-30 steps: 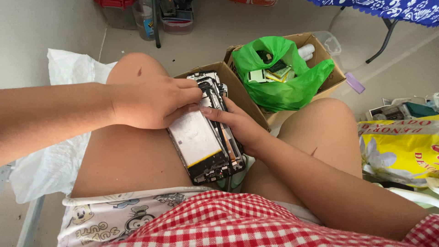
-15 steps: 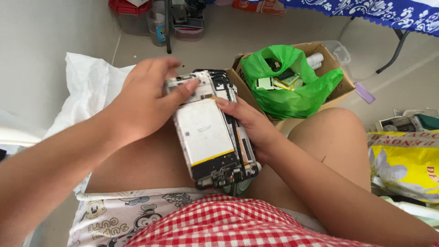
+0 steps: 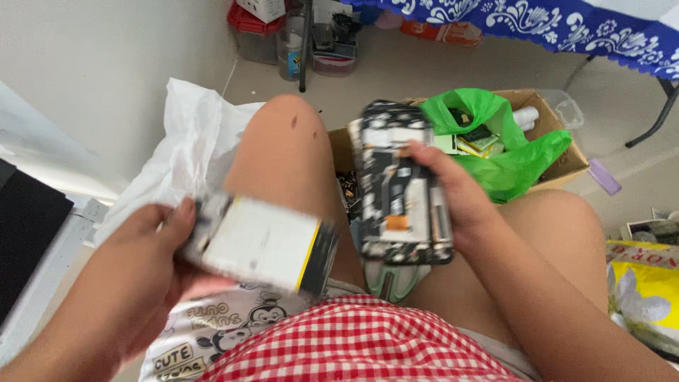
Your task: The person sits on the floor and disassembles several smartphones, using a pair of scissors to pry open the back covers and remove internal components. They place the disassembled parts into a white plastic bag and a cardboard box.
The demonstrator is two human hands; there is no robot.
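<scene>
A seated person, seen from above, holds the two halves of a dismantled phone apart over bare knees. The left hand point(image 3: 134, 276) grips a flat white battery panel point(image 3: 265, 244) with a yellow stripe along one edge and dark ends; its fingers point(image 3: 185, 212) are curled round the panel's left end, the thumb hidden underneath, and the piece is blurred. The right hand point(image 3: 453, 201) clasps the opened phone frame point(image 3: 399, 187), circuit side up, with the fingers wrapped behind it and the thumb point(image 3: 424, 152) pressed over its right edge near the top. The frame stands nearly upright, just to the right of the panel, a narrow gap between the two parts.

Beyond the right fingers sits a cardboard box point(image 3: 566, 159) lined with a green plastic bag point(image 3: 516, 159) holding small flat parts. Past the left fingers a crumpled white sheet point(image 3: 187, 141) lies on the pale floor point(image 3: 438, 64), beside the left knee point(image 3: 286, 148). A red-and-white checked cloth point(image 3: 353, 343) covers the lap below both hands, over printed white shorts point(image 3: 205, 339). Far to the right of the right forearm lies a yellow printed sack point(image 3: 647, 290). At the top edge, well beyond both hands, a blue patterned cloth point(image 3: 552, 21) hangs over the floor, with clear storage containers point(image 3: 311, 42) near the wall.
</scene>
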